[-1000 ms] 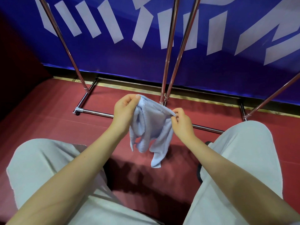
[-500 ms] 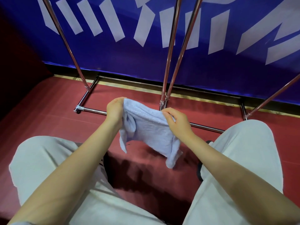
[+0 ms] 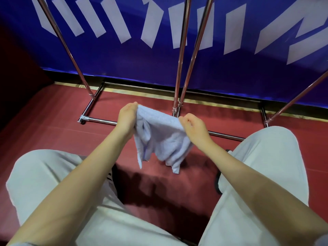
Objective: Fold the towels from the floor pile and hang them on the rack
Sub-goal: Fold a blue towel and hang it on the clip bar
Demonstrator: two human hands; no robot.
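Above the red floor (image 3: 53, 132), left hand (image 3: 126, 118) and right hand (image 3: 194, 128) pinch a pale towel (image 3: 163, 137) taut (mid-fold, seemingly); squaring the corners looks next, then the rack (image 3: 181, 55).

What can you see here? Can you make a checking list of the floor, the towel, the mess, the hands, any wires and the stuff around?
Surface: red floor, shadowed between the knees.
Job's things: one pale blue towel, held up off the floor, crumpled, ends hanging down; not on the rack. Floor pile not in view.
Clutter: nothing seen.
Hands: left hand grips the towel's left top edge; right hand pinches its right top edge.
Cables: nothing seen.
Surroundings: blue banner with white marks behind the rack's metal poles; pale trousers on both knees.
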